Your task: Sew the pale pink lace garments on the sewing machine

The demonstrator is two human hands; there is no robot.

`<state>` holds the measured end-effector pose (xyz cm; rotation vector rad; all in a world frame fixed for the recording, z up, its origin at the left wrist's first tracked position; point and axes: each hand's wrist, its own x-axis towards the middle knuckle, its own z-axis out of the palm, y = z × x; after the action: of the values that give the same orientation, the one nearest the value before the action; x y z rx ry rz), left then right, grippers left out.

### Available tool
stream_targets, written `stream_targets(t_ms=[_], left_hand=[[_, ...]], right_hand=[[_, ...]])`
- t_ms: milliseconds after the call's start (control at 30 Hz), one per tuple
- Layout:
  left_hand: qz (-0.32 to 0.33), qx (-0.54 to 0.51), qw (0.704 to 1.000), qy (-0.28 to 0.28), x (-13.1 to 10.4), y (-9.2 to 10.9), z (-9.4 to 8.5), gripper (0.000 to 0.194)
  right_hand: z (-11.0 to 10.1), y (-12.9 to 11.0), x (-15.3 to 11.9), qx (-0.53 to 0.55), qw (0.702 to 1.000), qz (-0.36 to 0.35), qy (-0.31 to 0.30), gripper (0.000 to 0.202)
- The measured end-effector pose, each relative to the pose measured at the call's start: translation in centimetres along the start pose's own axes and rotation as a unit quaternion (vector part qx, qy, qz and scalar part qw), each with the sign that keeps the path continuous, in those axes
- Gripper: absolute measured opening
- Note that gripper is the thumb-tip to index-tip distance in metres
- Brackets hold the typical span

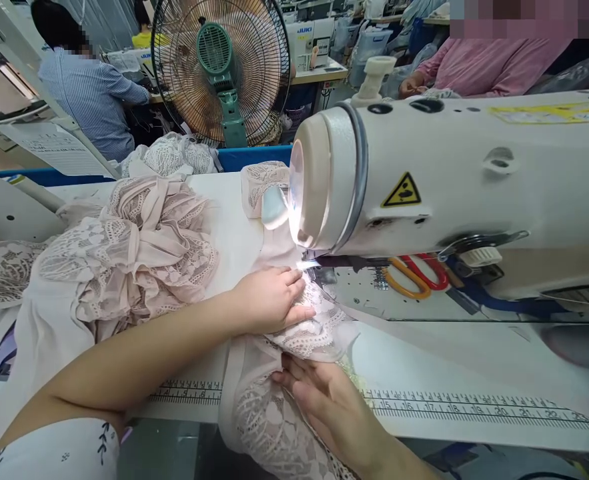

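Observation:
A pale pink lace garment piece (319,327) lies under the lit needle area of a white sewing machine (424,173). My left hand (271,300) rests flat on the fabric just left of the presser foot (310,261), fingers stretched toward it. Closer to me, my right hand (324,400) pinches the fabric's edge between thumb and fingers, with some fingertips hidden beneath the lace. From there, more lace (269,427) hangs over the table's front edge. The needle itself is too small and bright to make out.
A heap of pink lace garments (149,247) lies left of my hands. Scissors with orange and red handles (409,277) lie behind the needle area, under the machine arm. A ruler strip (449,405) runs along the front edge. Beyond stand a large fan (224,87) and two seated people.

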<state>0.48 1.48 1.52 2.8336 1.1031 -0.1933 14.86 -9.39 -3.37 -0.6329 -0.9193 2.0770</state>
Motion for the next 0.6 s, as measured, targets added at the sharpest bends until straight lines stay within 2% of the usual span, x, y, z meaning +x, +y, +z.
stream_targets(t_ms=[267, 467, 600], left_hand=[[-0.025, 0.033, 0.999, 0.003, 0.7, -0.8, 0.3, 0.062], [-0.037, 0.062, 0.997, 0.013, 1.0, -1.2, -0.2, 0.057], [-0.090, 0.013, 0.996, -0.015, 0.1, -0.7, -0.9, 0.047]], right_hand=[[0.1, 0.5, 0.7, 0.027, 0.999, 0.008, 0.024, 0.055], [1.4, -0.2, 2.0, 0.052, 0.997, -0.016, 0.047, 0.054], [2.4, -0.8, 2.7, 0.062, 0.996, -0.019, 0.057, 0.057]])
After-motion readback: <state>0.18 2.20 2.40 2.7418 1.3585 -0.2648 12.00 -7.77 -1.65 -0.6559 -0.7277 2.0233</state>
